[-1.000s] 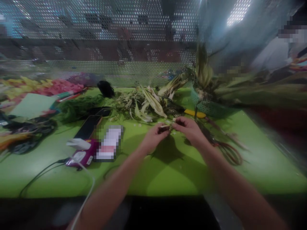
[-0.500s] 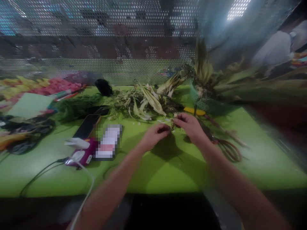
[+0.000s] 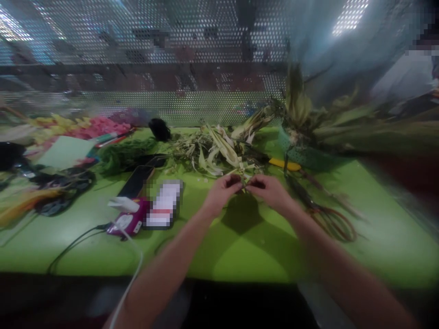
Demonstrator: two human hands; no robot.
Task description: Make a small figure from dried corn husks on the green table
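Both of my hands meet over the green table [image 3: 236, 256], with fingertips almost touching. My left hand [image 3: 219, 194] pinches a small plant sprig [image 3: 244, 178] from the left side. From the right, my right hand [image 3: 272, 191] pinches the same sprig, thumb against fingers. Pale bits show above the fingertips; the lower part of the sprig is mostly hidden. Just behind the hands lies a heap of dried husks and stems [image 3: 222, 146]. To the right of my right hand rest a yellow handle [image 3: 285, 164] and scissors with orange-red loops [image 3: 350, 226].
A green basket [image 3: 305, 157] full of long dry leaves stands at back right. Left lie a lit phone [image 3: 163, 203], a dark phone [image 3: 137, 180], a purple cabled device [image 3: 132, 219], green netting [image 3: 126, 153] and pink flowers [image 3: 106, 128]. A perforated panel [image 3: 192, 105] closes the back.
My right hand has come down level with the left, and the fingertips have drawn closer together around the sprig. The whole view has shifted slightly, moving the table items rightward.
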